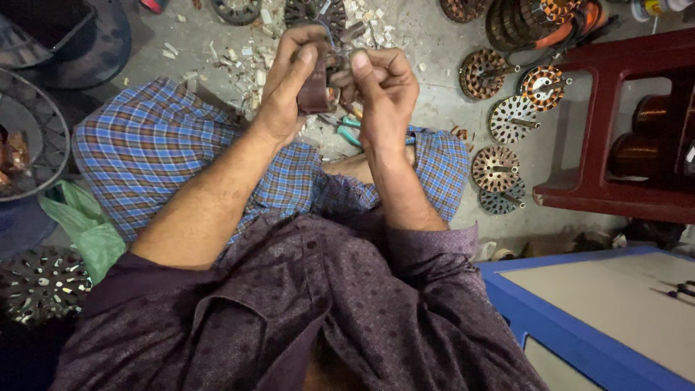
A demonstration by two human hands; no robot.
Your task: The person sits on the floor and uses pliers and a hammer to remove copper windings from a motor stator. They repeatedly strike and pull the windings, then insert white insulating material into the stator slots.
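We see both hands raised together over the lap, above a concrete floor (434, 51) littered with pale scraps (250, 69). The left hand (293, 80) is wrapped around a dark brown stator (317, 90), thumb laid flat along its near face and fingers curled over the top edge; the piece looks like a flat, rounded block, dull and reddish-brown, with a thin blue-grey wire (327, 32) rising from its upper side. The right hand (384, 87) is closed tight beside it, thumb pressed against the bent fingers, pinching something small at the stator's right edge; we cannot tell what it grips, since the fingers hide it. The two hands touch at the fingertips. Just below them, on the floor between the knees, lie pliers (347, 134) with teal handles. To the right, several round wound cores (496, 168) with copper coils and slotted faces lie spread on the floor, near a dark red stool (615, 130). The lap is covered by a blue checked cloth (152, 152)
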